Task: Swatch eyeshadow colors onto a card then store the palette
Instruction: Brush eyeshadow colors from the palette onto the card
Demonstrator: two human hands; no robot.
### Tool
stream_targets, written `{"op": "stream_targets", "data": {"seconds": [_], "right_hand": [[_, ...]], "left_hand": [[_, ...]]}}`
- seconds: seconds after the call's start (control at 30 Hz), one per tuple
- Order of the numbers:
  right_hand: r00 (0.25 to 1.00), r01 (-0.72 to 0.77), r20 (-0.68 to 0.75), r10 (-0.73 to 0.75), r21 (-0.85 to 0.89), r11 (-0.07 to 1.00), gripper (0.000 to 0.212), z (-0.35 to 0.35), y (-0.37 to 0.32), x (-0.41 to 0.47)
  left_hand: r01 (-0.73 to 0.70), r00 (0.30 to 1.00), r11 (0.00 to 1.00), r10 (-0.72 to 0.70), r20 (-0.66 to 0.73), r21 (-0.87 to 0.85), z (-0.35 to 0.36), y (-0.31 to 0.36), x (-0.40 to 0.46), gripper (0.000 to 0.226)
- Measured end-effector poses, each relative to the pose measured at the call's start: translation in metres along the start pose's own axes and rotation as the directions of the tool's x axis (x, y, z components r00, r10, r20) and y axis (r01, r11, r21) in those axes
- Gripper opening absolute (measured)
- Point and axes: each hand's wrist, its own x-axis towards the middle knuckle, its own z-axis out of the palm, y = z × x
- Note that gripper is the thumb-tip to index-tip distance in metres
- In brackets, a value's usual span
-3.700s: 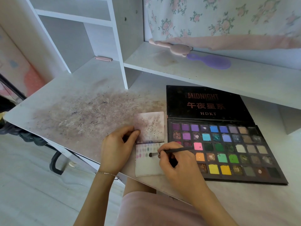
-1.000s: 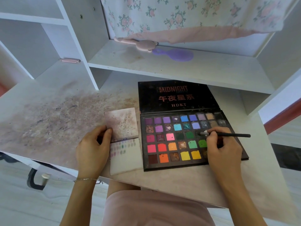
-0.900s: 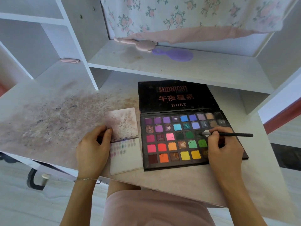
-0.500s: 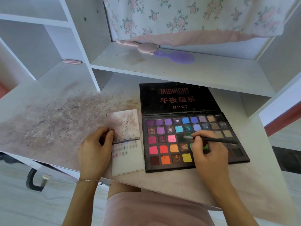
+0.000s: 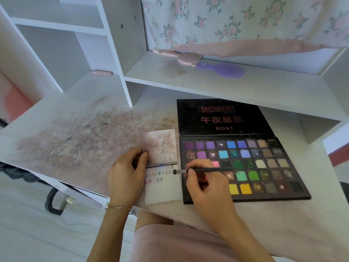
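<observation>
Brush back over card

Open black palette flat on desk, swatch card just left — colour dots on top.

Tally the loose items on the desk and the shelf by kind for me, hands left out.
Eyeshadow palette: 1
Swatch card: 1, with a stained card above it: 2 cards
Brush, in the right hand grip: 1
Hairbrushes on the shelf: 2, pink and purple
Pink clip-like piece: 1
Total: 7
</observation>
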Motion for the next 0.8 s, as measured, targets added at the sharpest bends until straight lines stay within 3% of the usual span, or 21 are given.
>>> {"op": "stream_targets", "data": {"seconds": [0.13, 0.43, 0.8], "right_hand": [[0.998, -0.004, 0.066, 0.007, -0.046, 0.999, 0.007, 0.012, -0.002, 0.000], [0.996, 0.007, 0.089, 0.004, -0.115, 0.993, 0.015, 0.016, -0.001, 0.001], [0.992, 0.002, 0.127, 0.015, -0.135, 0.991, 0.006, 0.017, 0.002, 0.001]], "left_hand": [[0.005, 1.000, 1.000, -0.005, 0.014, 0.009, 0.000, -0.002, 0.000, 0.013], [-0.015, 1.000, 1.000, 0.015, -0.008, 0.010, 0.001, -0.001, 0.000, 0.009], [-0.009, 1.000, 1.000, 0.009, -0.016, 0.017, 0.001, -0.002, 0.000, 0.010]]}}
